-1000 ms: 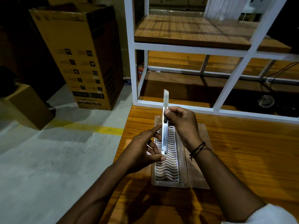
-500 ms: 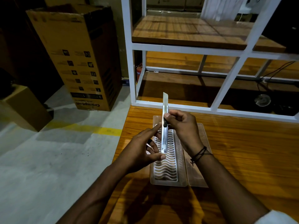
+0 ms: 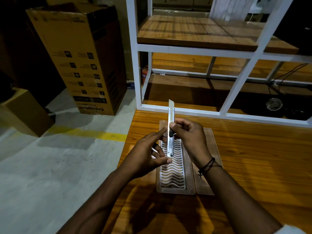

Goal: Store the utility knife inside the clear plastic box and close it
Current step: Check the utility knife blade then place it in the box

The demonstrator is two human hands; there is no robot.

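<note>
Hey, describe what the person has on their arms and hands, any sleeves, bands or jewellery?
Both forearms are bare. The right wrist carries thin dark cord bracelets, several strands with a small knot or bead hanging from them. A bit of white sleeve shows near the right elbow at the frame's bottom edge. The left hand and right hand have no gloves and no rings that can be made out; no watch shows.

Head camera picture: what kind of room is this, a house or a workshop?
Probably a workshop or storeroom, not a home. There is a bare concrete floor with a yellow line, big cardboard boxes, and a white metal rack with wooden shelves.
</note>
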